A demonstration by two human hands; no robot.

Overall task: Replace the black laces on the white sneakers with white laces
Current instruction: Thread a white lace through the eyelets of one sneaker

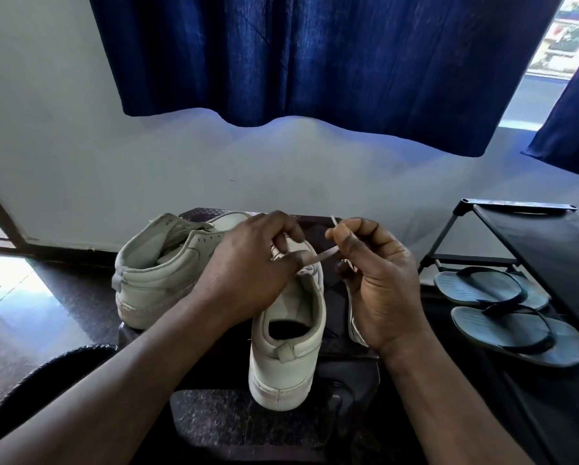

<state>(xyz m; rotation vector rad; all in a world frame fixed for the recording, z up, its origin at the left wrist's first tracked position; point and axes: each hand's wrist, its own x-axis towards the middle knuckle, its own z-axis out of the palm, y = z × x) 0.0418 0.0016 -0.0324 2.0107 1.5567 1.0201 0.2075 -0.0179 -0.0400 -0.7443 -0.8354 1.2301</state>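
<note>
Lacing with the new lace is the step in hand, judging by the head view, the only view there is. The near sneaker (286, 337) stands on the dark tabletop (207, 414) with its heel toward the camera. The left grip (247, 263) sits over its tongue and upper eyelets, fingers curled, thumb and forefinger pinching the white lace (326, 254) where it leaves the shoe. Just right of the sneaker, the right grip (378, 280) pinches the same lace between thumb and forefinger; the tip pokes up above the fingers and a slack run hangs down past the palm. The second sneaker (167, 263) lies just left of the near one and touches it; whether it has any lace I cannot tell. No black lace shows anywhere. Well right of the near sneaker, flip-flops (496, 290) rest on a shoe rack (549, 236).

The next move probably calls for steering the stiff tip into the next free eyelet, then pulling the slack through evenly.
</note>
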